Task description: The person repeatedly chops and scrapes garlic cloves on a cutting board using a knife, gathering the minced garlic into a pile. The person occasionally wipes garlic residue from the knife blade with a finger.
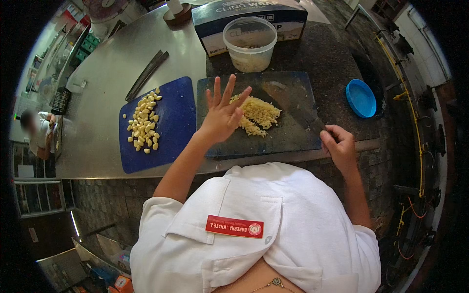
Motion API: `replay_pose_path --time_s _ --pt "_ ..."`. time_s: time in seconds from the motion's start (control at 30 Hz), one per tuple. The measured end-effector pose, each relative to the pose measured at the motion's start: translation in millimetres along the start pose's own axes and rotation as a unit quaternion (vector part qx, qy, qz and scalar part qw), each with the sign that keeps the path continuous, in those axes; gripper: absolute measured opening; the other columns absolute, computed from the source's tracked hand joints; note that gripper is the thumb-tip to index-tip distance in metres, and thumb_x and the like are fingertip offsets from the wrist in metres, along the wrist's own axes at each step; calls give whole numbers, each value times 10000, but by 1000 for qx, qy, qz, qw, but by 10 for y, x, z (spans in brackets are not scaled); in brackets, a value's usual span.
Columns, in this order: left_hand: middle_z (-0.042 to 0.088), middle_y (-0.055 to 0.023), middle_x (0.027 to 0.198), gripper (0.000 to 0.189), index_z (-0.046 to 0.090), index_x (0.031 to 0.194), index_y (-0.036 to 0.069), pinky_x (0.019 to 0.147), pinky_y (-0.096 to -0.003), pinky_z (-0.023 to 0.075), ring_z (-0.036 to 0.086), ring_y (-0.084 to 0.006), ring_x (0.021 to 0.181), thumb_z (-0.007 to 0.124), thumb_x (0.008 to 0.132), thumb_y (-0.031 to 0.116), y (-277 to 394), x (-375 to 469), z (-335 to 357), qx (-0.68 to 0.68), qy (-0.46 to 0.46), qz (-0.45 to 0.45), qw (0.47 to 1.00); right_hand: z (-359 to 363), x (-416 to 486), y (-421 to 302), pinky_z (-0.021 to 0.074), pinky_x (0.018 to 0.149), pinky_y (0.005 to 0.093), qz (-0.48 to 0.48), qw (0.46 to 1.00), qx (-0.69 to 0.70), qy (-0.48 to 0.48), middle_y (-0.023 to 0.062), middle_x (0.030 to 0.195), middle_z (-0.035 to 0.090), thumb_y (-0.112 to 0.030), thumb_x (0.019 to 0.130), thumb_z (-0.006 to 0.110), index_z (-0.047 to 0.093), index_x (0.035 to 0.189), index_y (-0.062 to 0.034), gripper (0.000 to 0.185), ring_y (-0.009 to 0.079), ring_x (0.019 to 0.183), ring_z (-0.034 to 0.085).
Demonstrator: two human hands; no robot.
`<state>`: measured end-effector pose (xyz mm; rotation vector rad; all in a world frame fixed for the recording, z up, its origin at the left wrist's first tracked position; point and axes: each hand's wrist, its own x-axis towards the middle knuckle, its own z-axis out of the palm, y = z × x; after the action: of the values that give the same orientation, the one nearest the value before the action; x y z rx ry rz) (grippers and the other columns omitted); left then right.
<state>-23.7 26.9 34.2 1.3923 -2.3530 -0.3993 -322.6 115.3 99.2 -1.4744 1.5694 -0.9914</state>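
Observation:
My left hand [223, 115] is held palm down with its fingers spread, over the left side of a pile of chopped garlic [262, 111]. Nothing is in it. The garlic lies on a dark, worn cutting board [231, 146]. At that board's right edge, my right hand [341, 146] grips the handle of a kitchen knife [293, 106]. Its blade points away and to the left, beside the pile. To the left, whole peeled garlic cloves [143, 122] are scattered on a blue cutting board [176, 124].
Behind the dark board stand a clear plastic tub [251, 60], partly filled, and a cling wrap box [205, 33]. A blue round lid [361, 98] lies at right. Long dark strips [146, 75] rest on the steel table [99, 110]. Another person [44, 132] stands far left.

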Motion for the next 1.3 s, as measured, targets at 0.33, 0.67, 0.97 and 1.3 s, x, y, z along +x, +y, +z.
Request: replay_pose_path --time_s 0.33,0.67,0.97,1.3 --pt "31 2 1518 905 474 1256 -14 1108 -364 -42 -87 -172 1385 38 861 674 -10 250 -195 -763 32 -229 604 495 149 431 373 417 230 -26 987 134 -80 9 577 522 -310 857 633 588 896 -16 301 58 481 465" --pt "75 -11 1511 979 632 1102 47 1083 -451 -110 -132 -200 1379 13 801 743 -18 292 -355 -544 -116 -233 798 -37 423 82 371 560 293 -523 782 -338 -10 -5 667 575 -270 619 766 650 1003 -96 438 124 562 519" --pt "-7 -72 1511 1115 578 1150 -22 1068 -507 -97 -157 -264 1367 10 705 828 37 354 -392 -480 -173 -213 833 -101 499 -199 330 597 267 -625 632 -454 55 -37 681 520 -247 741 675 650 1032 -129 315 90 589 463" --pt "-1 -145 1499 1122 569 1164 -20 1058 -517 -121 -81 -276 1384 47 686 851 2 298 -361 -481 -190 -209 830 -113 614 47 319 595 260 -629 613 -476 46 -46 672 521 -204 773 661 636 1044 -149 277 84 584 464"
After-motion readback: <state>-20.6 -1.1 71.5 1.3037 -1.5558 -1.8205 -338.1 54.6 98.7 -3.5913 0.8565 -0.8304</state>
